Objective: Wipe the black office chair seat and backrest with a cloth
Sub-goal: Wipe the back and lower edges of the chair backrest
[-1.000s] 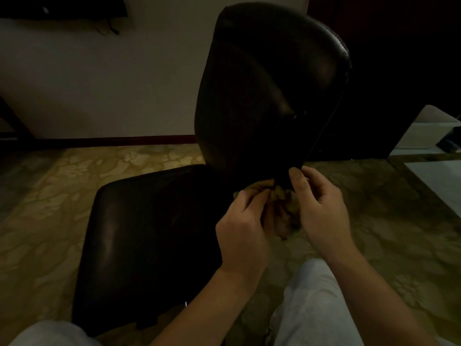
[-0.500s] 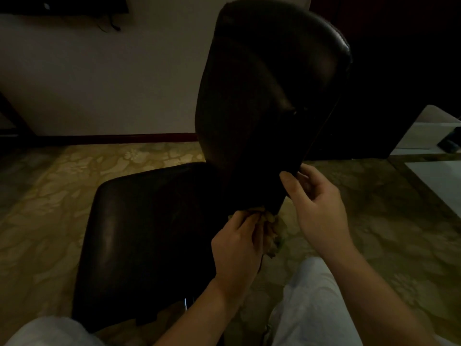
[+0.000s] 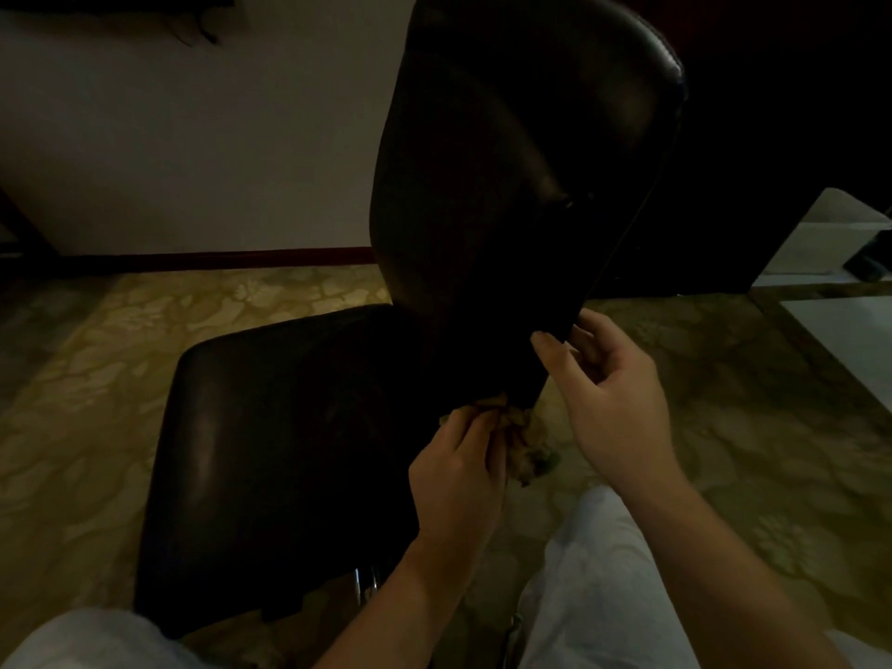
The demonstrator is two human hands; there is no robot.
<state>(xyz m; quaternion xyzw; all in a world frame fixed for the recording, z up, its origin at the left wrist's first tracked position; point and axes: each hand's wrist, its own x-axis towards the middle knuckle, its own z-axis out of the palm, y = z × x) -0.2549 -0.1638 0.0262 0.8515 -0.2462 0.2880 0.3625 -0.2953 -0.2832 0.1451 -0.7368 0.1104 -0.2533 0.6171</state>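
Black office chair: seat [image 3: 280,437] on patterned floor [image 3: 748,403], backrest [image 3: 507,185] upright behind it. Cloth [image 3: 523,441], pale, crumpled: at backrest's bottom corner, left hand [image 3: 456,468] fingers curled round it. Right hand [image 3: 613,403]: thumb and fingers pinching backrest's lower right edge.

Bare left hand [image 3: 456,480] and right hand [image 3: 615,408], bare forearms [image 3: 714,562], pale grey trousers [image 3: 593,586] on both legs.

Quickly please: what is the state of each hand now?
Left hand: grips the crumpled cloth.
Right hand: pinches the lower edge of the backrest.
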